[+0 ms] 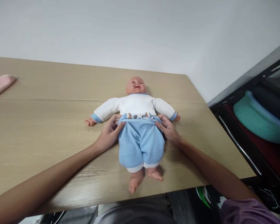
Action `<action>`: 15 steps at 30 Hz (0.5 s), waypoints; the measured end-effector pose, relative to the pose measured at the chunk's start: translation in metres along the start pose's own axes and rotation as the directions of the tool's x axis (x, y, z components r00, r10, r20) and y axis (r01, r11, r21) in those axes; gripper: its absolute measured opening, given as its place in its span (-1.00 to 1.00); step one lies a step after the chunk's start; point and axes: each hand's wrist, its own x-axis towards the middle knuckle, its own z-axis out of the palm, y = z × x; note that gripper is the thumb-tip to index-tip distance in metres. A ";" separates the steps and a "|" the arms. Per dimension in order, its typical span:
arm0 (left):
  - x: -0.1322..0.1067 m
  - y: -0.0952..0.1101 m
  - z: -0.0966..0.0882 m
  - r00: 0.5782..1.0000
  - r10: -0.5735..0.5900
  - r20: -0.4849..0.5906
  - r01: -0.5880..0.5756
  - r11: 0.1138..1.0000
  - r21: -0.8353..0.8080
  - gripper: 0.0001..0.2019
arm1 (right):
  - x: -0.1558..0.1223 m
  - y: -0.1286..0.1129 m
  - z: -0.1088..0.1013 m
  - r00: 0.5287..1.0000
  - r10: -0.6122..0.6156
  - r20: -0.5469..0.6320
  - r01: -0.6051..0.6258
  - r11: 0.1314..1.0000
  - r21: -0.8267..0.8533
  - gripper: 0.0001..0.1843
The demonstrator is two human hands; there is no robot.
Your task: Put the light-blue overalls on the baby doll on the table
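A baby doll (135, 85) lies on its back on the wooden table, head toward the wall and bare feet toward me. It wears a white top (137, 103) with blue cuffs and light blue fleece pants (141, 143) with white hems. My left hand (112, 129) grips the waistband at its left side, thumb on top and fingers partly hidden behind the cloth. On the other side, my right hand (168, 128) pinches the waistband the same way. Between the hands, a patterned strip shows above the blue waist edge. The doll's arms spread out to both sides.
A pink cloth piece (1, 84) lies at the table's far left. Along the right side stands a black metal rack (226, 124) holding a teal bowl-like item (259, 119). The table (60, 130) meets a white wall at the back. Dark items sit below its front edge.
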 end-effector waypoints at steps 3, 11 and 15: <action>-0.002 0.005 -0.001 0.985 0.169 -0.047 -0.154 0.963 0.221 -0.72 | -0.005 -0.006 -0.002 0.996 -0.085 -0.006 0.082 0.981 -0.175 -0.65; 0.020 0.008 0.004 0.991 0.105 -0.085 -0.093 0.987 0.127 -0.66 | 0.021 -0.018 0.011 0.946 -0.310 -0.090 0.267 0.908 -0.321 -0.70; 0.023 0.007 -0.002 0.995 0.040 -0.093 -0.024 0.986 0.166 -0.59 | 0.028 -0.004 0.010 0.950 -0.180 -0.256 0.118 0.964 -0.239 -0.52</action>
